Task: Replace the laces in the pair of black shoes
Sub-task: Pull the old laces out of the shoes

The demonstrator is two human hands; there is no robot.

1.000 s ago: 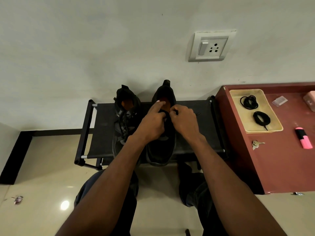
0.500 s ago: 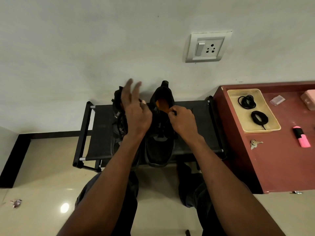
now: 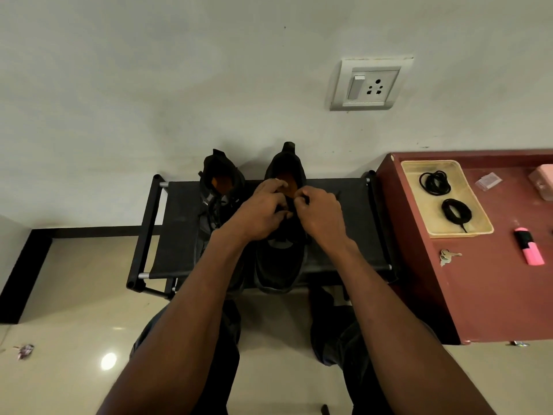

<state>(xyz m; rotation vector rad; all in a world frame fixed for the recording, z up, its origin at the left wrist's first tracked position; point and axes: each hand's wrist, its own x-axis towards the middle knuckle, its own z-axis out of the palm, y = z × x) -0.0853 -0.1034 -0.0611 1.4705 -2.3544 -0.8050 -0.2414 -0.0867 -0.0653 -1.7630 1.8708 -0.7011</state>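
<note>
Two black shoes with orange insoles stand side by side on a low black rack (image 3: 176, 235), toes toward me. The left shoe (image 3: 221, 187) still has its lace. Both my hands work at the throat of the right shoe (image 3: 279, 265). My left hand (image 3: 260, 211) has its fingers curled at the tongue near the shoe's opening. My right hand (image 3: 320, 214) pinches a black lace end at the upper eyelets. The lace itself is mostly hidden by my fingers. Two coiled black laces (image 3: 435, 182) (image 3: 456, 211) lie in a cream tray (image 3: 419, 205) to the right.
The tray sits on a maroon cabinet top (image 3: 493, 289) along with keys (image 3: 447, 256), a pink highlighter (image 3: 529, 250) and pink items at the far edge. A wall socket (image 3: 371, 85) is above. My knees are below the rack on the tiled floor.
My left hand, raised with fingers spread over the left shoe half a second ago, has come back down to the right shoe's throat. My right hand stayed at the eyelets.
</note>
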